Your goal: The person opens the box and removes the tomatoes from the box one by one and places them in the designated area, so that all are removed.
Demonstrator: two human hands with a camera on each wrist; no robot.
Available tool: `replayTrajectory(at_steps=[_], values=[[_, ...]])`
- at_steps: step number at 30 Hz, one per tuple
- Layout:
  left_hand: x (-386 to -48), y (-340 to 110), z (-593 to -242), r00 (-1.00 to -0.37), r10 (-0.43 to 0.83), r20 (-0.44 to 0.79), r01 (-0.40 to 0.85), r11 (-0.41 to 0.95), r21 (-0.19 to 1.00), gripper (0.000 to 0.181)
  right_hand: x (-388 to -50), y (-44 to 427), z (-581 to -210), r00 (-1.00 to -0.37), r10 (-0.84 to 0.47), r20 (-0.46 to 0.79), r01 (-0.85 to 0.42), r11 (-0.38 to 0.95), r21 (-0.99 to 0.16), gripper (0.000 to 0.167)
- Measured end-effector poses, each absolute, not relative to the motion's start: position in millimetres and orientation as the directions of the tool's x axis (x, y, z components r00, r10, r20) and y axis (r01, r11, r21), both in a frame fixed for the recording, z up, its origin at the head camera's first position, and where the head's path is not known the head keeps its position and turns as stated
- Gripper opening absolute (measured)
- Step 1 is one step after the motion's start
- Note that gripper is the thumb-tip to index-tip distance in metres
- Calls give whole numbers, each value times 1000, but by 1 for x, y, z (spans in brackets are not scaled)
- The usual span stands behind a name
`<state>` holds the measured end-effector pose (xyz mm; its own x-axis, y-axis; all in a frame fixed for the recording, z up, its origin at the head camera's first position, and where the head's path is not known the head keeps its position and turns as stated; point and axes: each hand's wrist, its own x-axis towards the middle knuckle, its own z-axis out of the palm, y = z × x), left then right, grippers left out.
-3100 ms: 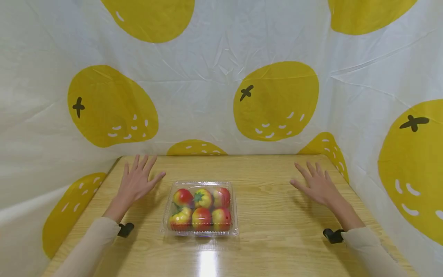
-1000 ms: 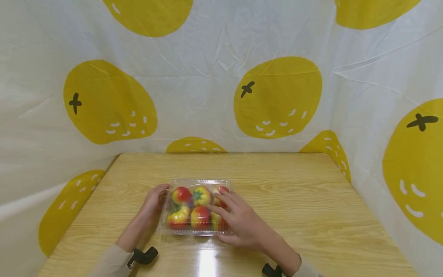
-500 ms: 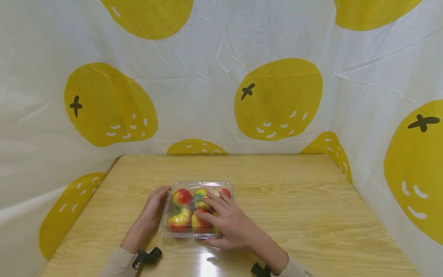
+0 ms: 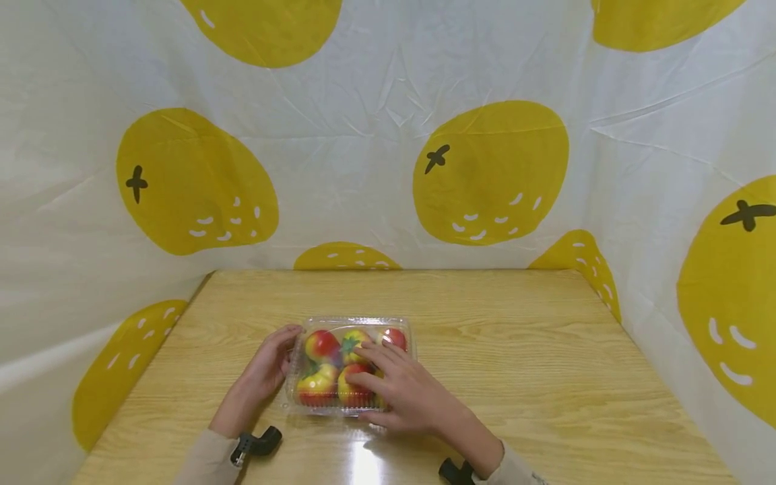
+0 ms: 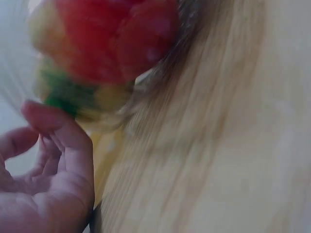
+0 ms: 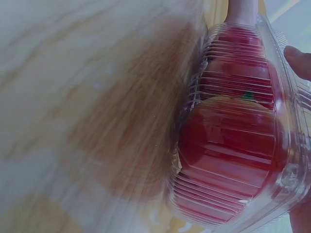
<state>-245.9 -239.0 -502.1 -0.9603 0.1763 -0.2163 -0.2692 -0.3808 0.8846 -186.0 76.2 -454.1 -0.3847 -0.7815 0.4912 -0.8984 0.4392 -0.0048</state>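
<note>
A clear plastic clamshell box (image 4: 358, 320) with several red-and-yellow toy fruits (image 4: 322, 346) inside sits on the wooden table, its lid down. My left hand (image 4: 269, 364) is at the box's left side. In the left wrist view its fingers (image 5: 68, 131) are curled, with thumb and a fingertip pinching close to the lid's edge. Across the lid's right front part lies my right hand (image 4: 412, 394), fingers spread and gently bent, thumb near the front edge. It covers some of the fruits. The ribbed wall of the box fills the right wrist view.
The wooden table (image 4: 515, 337) extends on both sides and behind the box. A white curtain (image 4: 345, 195) with yellow fruit prints surrounds it at the back and sides. A black wrist-camera mount (image 4: 261, 442) sits on the left wrist, and another mount (image 4: 456, 471) on the right.
From hovering apart over the table, both hands have come in to the box. Over the last second the right hand has slid slightly left across the lid; the box has hardly moved.
</note>
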Motion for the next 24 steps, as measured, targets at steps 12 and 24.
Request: replayTrajectory(at_steps=[12, 24], values=[[-245, -252, -503, -921, 349, -173, -296, -341, 892, 17, -187, 78, -457, -398, -780, 483, -884, 466, 24, 50], [-240, -272, -509, -760, 649, -44, -337, -335, 880, 33, -189, 79, -458, -425, -766, 483, -875, 484, -3, 48]])
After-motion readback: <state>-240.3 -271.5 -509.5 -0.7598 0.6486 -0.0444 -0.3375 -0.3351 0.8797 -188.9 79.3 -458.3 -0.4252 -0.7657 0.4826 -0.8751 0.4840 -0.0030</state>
